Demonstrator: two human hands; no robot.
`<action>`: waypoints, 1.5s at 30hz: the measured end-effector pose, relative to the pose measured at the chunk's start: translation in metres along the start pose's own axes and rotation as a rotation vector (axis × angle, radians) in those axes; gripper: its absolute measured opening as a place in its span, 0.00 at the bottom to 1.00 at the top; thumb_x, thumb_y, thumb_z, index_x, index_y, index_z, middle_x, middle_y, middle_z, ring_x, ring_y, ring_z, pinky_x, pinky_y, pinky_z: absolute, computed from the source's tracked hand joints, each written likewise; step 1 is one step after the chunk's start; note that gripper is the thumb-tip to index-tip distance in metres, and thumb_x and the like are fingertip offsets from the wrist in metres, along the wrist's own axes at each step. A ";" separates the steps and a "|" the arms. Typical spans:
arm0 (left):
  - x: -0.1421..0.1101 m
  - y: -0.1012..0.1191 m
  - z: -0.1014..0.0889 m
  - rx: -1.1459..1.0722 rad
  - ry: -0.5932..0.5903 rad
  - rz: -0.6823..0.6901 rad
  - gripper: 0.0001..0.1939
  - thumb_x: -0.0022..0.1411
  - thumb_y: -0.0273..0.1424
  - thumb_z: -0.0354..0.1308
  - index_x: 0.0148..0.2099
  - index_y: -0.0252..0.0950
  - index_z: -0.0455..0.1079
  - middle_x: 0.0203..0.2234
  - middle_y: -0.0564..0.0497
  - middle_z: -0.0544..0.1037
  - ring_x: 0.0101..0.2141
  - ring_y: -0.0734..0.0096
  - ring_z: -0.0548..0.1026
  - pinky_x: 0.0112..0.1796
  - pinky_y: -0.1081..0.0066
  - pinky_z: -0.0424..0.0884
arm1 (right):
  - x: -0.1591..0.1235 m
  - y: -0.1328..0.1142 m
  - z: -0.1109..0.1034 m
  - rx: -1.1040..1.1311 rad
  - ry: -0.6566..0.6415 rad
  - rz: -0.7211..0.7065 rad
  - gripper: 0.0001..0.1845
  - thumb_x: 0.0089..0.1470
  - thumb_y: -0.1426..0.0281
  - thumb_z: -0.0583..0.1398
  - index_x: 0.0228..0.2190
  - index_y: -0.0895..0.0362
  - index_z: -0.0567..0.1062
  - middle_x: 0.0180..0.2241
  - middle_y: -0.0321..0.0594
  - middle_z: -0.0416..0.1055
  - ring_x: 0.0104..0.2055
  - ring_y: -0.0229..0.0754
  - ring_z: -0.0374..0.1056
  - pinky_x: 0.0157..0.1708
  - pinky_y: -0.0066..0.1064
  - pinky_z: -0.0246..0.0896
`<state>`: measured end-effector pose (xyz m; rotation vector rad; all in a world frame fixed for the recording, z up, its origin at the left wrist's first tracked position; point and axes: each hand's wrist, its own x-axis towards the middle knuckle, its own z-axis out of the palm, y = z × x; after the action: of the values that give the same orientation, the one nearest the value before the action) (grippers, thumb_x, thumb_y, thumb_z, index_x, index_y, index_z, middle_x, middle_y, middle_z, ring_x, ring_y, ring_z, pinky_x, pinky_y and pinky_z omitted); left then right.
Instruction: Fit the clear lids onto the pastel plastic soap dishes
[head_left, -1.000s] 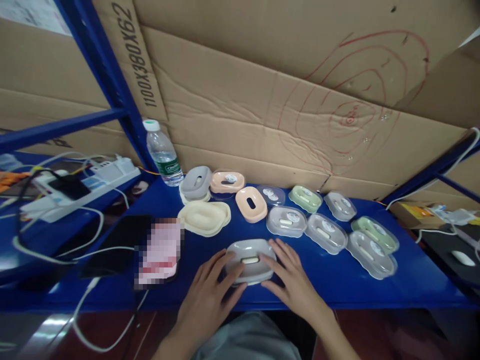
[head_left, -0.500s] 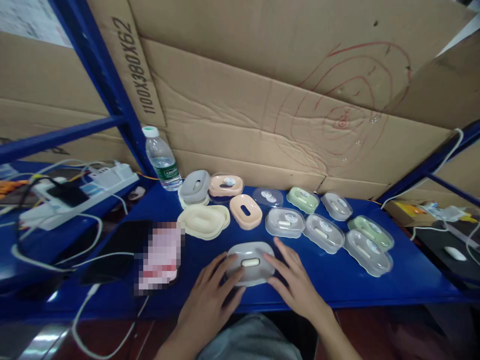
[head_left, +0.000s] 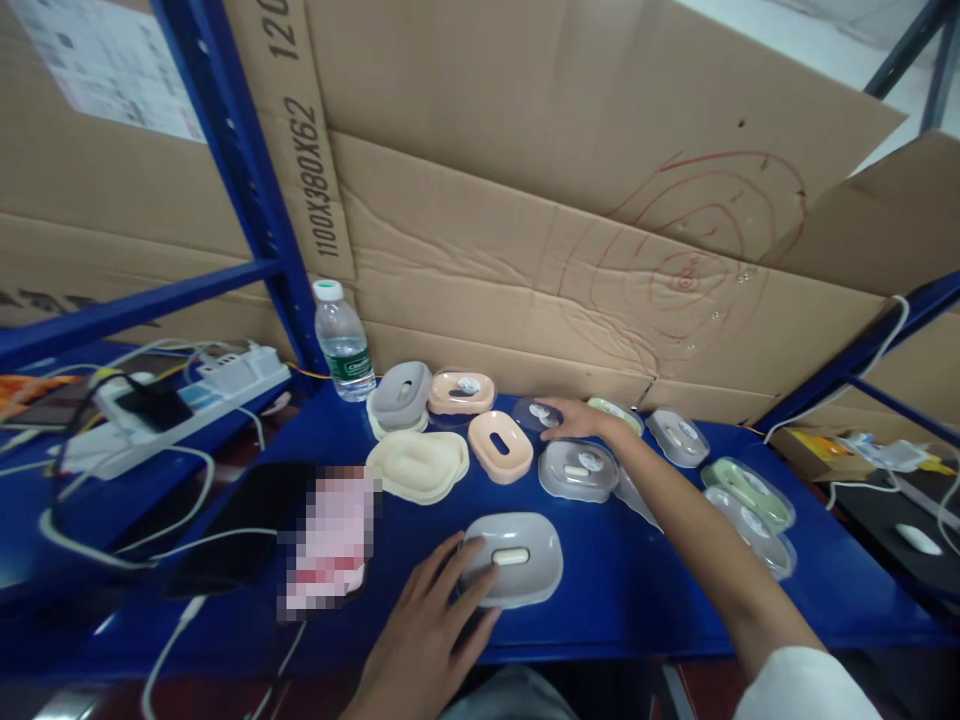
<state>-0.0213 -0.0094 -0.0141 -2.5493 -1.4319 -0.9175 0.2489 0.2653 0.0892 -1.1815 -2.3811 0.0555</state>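
Note:
A grey soap dish [head_left: 536, 583] with a white oblong piece in its middle slot lies at the front of the blue table. My left hand [head_left: 442, 610] rests against its left side, fingers spread, fingertips over the rim. My right hand [head_left: 576, 418] is stretched to the back, its thumb and fingers at the right edge of a clear plastic lid [head_left: 531, 412] with a round label. Under my right forearm, a covered grey soap dish [head_left: 559, 478] stands near, and another is partly hidden. An uncovered peach soap dish [head_left: 517, 462] sits left of these.
Cream trays [head_left: 405, 480] lie stacked at left, near a grey dish [head_left: 391, 400] and a covered peach dish [head_left: 450, 395]. A water bottle [head_left: 349, 365] stands behind. Covered green dishes [head_left: 731, 480] and grey ones are at right. A phone [head_left: 334, 540], cables and a power strip [head_left: 225, 390] occupy the left.
My right hand has left the front grey dish and reached back to the clear lid. My left hand stays at the dish. The camera view has shifted.

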 end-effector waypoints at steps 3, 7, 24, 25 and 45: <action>0.000 -0.001 -0.001 -0.045 -0.015 -0.017 0.19 0.71 0.36 0.60 0.63 0.51 0.72 0.63 0.51 0.75 0.63 0.50 0.72 0.55 0.52 0.79 | -0.005 -0.003 -0.012 -0.019 -0.148 -0.026 0.29 0.55 0.59 0.71 0.54 0.61 0.80 0.54 0.46 0.80 0.54 0.49 0.77 0.57 0.38 0.70; -0.003 -0.002 -0.001 -0.146 -0.021 -0.104 0.25 0.71 0.36 0.60 0.67 0.53 0.67 0.65 0.50 0.73 0.62 0.52 0.74 0.56 0.53 0.79 | -0.051 -0.032 -0.041 -0.064 -0.086 -0.002 0.33 0.64 0.59 0.66 0.65 0.57 0.70 0.70 0.54 0.61 0.71 0.58 0.59 0.70 0.51 0.55; -0.006 -0.012 -0.004 -0.479 -0.045 -0.306 0.39 0.66 0.36 0.68 0.73 0.54 0.54 0.64 0.46 0.71 0.62 0.53 0.73 0.61 0.50 0.73 | -0.203 -0.139 0.027 0.187 -0.067 -0.183 0.36 0.60 0.66 0.66 0.67 0.51 0.67 0.73 0.47 0.56 0.76 0.55 0.47 0.70 0.53 0.57; -0.006 -0.014 -0.004 -0.476 -0.048 -0.308 0.40 0.65 0.37 0.69 0.73 0.54 0.55 0.64 0.45 0.71 0.62 0.52 0.74 0.60 0.50 0.73 | -0.203 -0.141 0.028 0.177 -0.035 -0.211 0.35 0.61 0.65 0.66 0.67 0.52 0.68 0.72 0.48 0.58 0.76 0.56 0.47 0.69 0.54 0.57; 0.003 -0.008 -0.001 -0.214 -0.092 -0.151 0.32 0.73 0.38 0.58 0.74 0.52 0.54 0.67 0.47 0.71 0.64 0.56 0.73 0.58 0.54 0.76 | -0.218 -0.141 0.017 0.159 -0.089 -0.118 0.40 0.60 0.52 0.67 0.69 0.46 0.65 0.74 0.42 0.55 0.78 0.55 0.36 0.73 0.50 0.53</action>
<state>-0.0266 -0.0028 -0.0133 -2.6965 -1.6559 -1.0406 0.2488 0.0143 0.0216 -0.9821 -2.4669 0.2584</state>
